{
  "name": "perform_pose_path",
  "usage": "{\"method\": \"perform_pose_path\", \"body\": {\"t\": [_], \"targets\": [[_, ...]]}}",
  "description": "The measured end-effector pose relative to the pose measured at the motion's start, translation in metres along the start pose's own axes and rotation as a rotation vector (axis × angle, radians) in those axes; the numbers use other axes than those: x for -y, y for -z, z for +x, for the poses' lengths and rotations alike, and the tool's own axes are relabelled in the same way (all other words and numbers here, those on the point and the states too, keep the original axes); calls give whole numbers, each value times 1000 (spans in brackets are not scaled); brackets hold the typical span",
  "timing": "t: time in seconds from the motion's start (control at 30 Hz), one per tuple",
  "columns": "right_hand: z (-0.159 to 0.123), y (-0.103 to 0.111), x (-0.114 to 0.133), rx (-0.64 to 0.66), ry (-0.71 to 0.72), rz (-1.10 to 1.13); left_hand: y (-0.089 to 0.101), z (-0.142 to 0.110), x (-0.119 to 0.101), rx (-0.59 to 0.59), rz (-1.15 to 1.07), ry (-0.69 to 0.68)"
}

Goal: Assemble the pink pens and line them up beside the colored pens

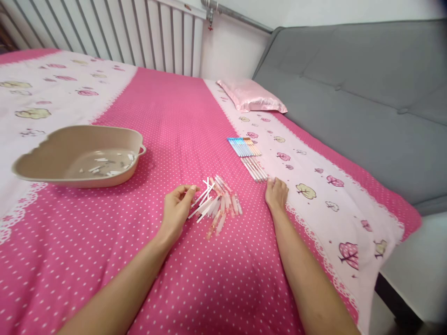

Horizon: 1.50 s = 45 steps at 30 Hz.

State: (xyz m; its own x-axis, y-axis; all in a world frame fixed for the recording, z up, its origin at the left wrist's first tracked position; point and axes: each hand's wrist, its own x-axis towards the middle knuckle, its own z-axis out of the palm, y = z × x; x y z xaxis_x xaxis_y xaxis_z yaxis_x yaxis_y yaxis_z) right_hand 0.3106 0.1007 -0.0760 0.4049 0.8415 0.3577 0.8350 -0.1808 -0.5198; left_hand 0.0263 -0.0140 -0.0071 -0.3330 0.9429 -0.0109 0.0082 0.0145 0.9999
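My left hand (177, 204) is at the left side of a loose pile of slim pen parts (223, 202), its thumb and forefinger drawn together. White sticks (202, 200) lie across that side of the pile, and whether the hand pinches one is unclear. My right hand (277, 191) rests with curled fingers at the near end of a neat row of pale pens (253, 168). What its fingers hold, if anything, is hidden. Just beyond lies another aligned row, pens with blue ends (238, 146) beside ones with orange-brown ends (252, 146).
A beige plastic basin (77, 181) with small white and grey pieces inside stands on the left. Everything rests on a pink dotted bedspread (167, 102). A pink satin pillow (251, 95) lies farther back, before a grey padded headboard (349, 79). A white radiator (122, 32) is behind.
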Motion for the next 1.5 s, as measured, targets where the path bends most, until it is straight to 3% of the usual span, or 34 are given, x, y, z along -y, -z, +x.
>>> {"method": "perform_pose_path", "body": {"t": [0.33,0.7,0.83,1.23,1.5], "targets": [[-26,8,14,-46,-135,-35,1,1,2,-24,53,-42],[-25,21,18,-103,-223,98,0,1,9,-35,212,-68],[-26,19,34,-81,-133,199,0,-1,9,-11,260,-84],[-44,8,71,204,118,469,-1,-4,2,-3,336,-137],[-57,7,96,283,213,541,-1,-7,2,127,708,-294]]}}
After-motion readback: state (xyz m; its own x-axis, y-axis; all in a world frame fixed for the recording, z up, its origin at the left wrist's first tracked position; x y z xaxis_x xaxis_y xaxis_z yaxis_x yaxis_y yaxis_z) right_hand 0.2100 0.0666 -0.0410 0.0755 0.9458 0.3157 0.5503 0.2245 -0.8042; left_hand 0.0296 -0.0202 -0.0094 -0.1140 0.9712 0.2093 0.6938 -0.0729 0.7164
